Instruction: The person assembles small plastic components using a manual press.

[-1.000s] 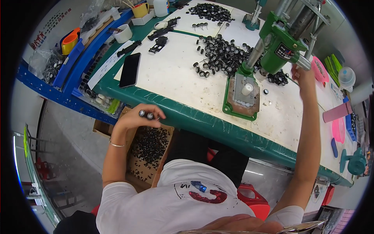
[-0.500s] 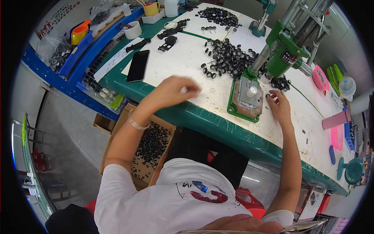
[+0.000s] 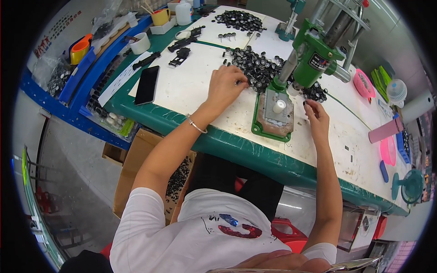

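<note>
At the near-left edge of a pile of small black wheels with metal axles (image 3: pixel 257 68), my left hand (image 3: pixel 226 85) is closed, fingertips together. Something small and greyish shows at those fingertips, too small to name. My right hand (image 3: pixel 318 119) pinches a small black wheel (image 3: pixel 306 103) between thumb and fingers, just right of the press base. Between my hands stands a green hand press (image 3: pixel 312 63). Its base plate (image 3: pixel 272 120) carries a white round holder (image 3: pixel 279 106). A smaller heap of wheels (image 3: pixel 317 93) lies beyond my right hand.
Black toy chassis parts (image 3: pixel 180 57) and a phone (image 3: pixel 147 85) lie on the left of the table. Below its edge stands a cardboard box (image 3: pixel 136 170) of small black parts. At the right are a pink bowl (image 3: pixel 363 84), a pink cylinder (image 3: pixel 384 130) and small fans (image 3: pixel 397 92).
My left hand has moved up and right, from above the table's near edge to the wheel pile. My right hand stays beside the press with the wheel. The whole view has shifted slightly.
</note>
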The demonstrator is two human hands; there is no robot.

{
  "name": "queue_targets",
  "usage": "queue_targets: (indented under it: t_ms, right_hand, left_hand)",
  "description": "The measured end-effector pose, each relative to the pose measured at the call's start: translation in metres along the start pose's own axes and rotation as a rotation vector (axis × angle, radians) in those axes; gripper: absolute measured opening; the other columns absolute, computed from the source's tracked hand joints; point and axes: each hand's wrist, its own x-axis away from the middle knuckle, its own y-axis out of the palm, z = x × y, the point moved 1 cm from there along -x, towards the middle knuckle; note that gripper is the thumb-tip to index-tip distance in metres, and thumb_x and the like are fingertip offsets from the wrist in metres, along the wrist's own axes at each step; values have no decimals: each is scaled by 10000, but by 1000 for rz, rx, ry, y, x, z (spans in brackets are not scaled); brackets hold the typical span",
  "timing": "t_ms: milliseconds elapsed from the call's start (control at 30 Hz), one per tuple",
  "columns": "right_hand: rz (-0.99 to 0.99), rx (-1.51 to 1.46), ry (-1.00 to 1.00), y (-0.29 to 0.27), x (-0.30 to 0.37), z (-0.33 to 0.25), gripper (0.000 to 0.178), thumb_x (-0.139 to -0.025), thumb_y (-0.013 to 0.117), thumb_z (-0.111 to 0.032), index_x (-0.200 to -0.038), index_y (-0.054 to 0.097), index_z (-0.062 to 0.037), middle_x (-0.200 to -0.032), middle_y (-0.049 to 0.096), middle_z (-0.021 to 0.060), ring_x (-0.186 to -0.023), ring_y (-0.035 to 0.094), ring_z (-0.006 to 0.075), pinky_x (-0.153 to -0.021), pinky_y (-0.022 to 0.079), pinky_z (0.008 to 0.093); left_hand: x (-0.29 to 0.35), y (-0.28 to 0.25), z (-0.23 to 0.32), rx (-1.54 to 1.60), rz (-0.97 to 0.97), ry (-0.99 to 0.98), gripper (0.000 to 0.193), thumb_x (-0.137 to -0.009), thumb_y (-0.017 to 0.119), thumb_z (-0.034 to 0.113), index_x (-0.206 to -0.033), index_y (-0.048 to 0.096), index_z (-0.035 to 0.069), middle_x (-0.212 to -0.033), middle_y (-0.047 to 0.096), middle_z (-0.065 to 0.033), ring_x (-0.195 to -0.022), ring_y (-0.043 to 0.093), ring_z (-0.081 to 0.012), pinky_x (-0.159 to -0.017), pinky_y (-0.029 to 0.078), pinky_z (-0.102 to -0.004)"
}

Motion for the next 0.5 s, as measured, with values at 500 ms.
queue_targets:
  t_ms: [500]
  right_hand:
    - [-254, -166, -99, 40, 14, -66, 244, -823, 620, -146, -1050, 649, -61, -888, 559, 40, -762, 542, 110, -647, 445, 253]
  left_hand:
    - [13, 17, 38, 1070, -103, -456, 150, -782, 697, 80, -907, 681, -2, -790, 650, -8, -757, 574, -60, -706, 456, -197]
